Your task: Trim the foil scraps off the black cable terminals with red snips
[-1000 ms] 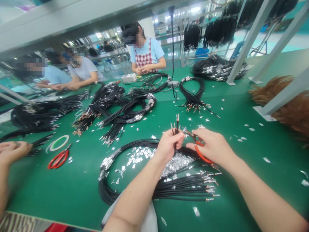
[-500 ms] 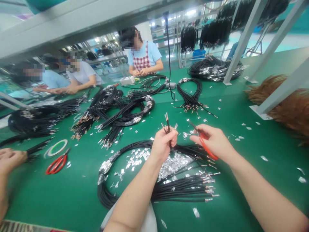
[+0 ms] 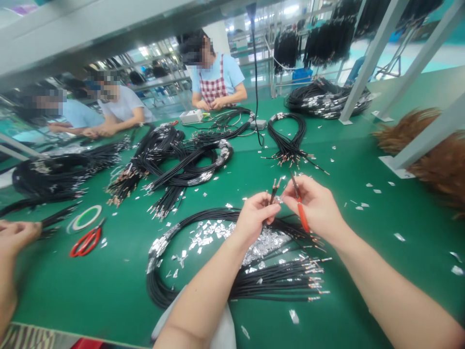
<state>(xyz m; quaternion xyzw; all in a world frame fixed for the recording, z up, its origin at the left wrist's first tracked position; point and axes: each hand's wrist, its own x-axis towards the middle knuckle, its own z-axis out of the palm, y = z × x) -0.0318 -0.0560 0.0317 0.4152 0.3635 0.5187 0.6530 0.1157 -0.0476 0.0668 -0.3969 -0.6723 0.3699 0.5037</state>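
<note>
My left hand (image 3: 258,212) is closed around a few black cables (image 3: 273,195), their stripped copper ends pointing up. Close beside it, my right hand (image 3: 315,206) is wrapped round red-handled scissors (image 3: 302,217), blades upward; its thumb and fingertips meet near the cable ends. Whether those fingertips also pinch a scrap of foil I cannot make out. Below both hands lies a looped bundle of black cables (image 3: 276,287), bound with silver foil at its left bend. Silver foil scraps (image 3: 267,246) are heaped inside the loop.
Another person's hand (image 3: 18,235) is at the left edge, near red scissors (image 3: 87,241) and a tape roll (image 3: 87,217). More cable bundles (image 3: 203,167) lie beyond. Metal posts (image 3: 417,145) and a brown fibrous bundle (image 3: 436,155) stand right. Co-workers (image 3: 220,82) sit across the green table (image 3: 90,295).
My left hand has moved right with the cables, and my right hand has come in to meet it. The scissors have turned more upright.
</note>
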